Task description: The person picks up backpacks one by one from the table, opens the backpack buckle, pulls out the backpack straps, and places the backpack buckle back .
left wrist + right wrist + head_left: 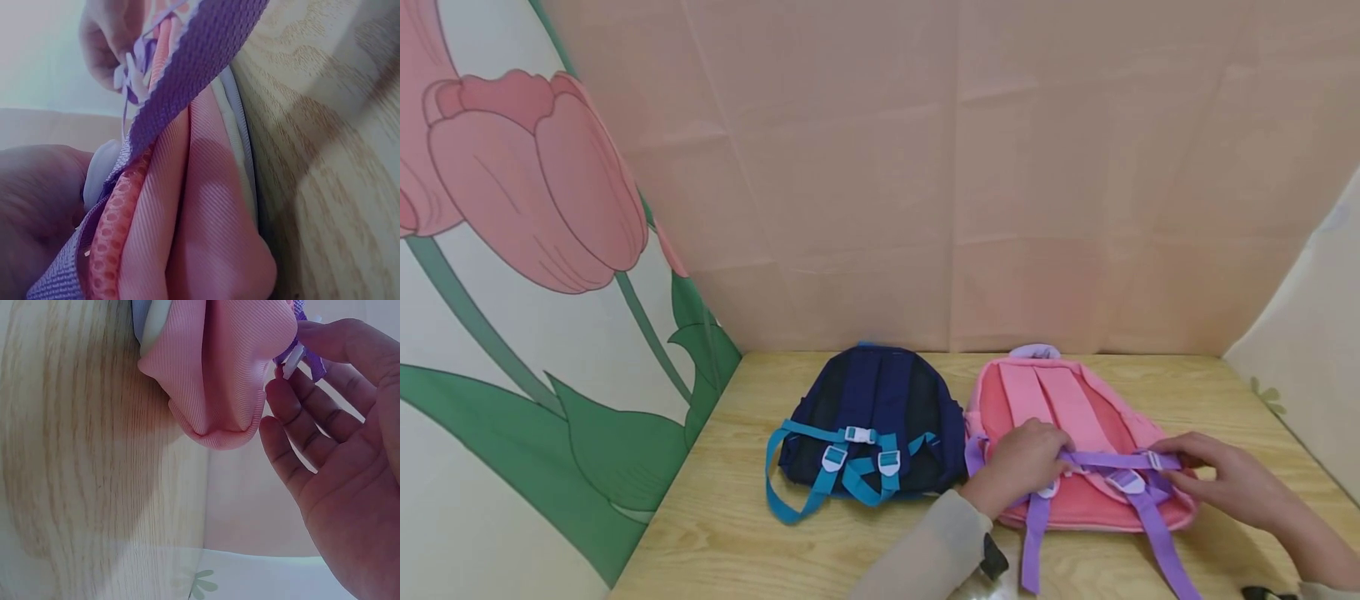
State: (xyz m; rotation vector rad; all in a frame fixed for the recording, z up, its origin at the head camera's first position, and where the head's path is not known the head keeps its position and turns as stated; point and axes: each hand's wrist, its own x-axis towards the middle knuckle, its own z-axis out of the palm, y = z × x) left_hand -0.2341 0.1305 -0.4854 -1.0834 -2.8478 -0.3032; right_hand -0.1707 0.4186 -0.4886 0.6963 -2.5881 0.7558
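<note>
A pink backpack (1075,400) lies on the table, its shoulder-strap side facing up. Across its lower part runs a purple strap (1108,459), stretched between both hands. The left hand (1026,458) bends over the backpack's left side and grips one end of this strap; its fingertips are largely hidden. At the other end, the right hand (1221,479) pinches the strap beside a small white buckle (1153,460). In the right wrist view, the right thumb and fingers meet at the purple webbing, with the other fingers loosely bent.
Left of the pink backpack lies a dark blue backpack (876,392) with teal straps and a fastened white clip (860,435). Two loose purple strap ends (1034,546) hang toward the table's front. Behind the wooden table (715,533) hangs a pinkish-tan backdrop (955,167).
</note>
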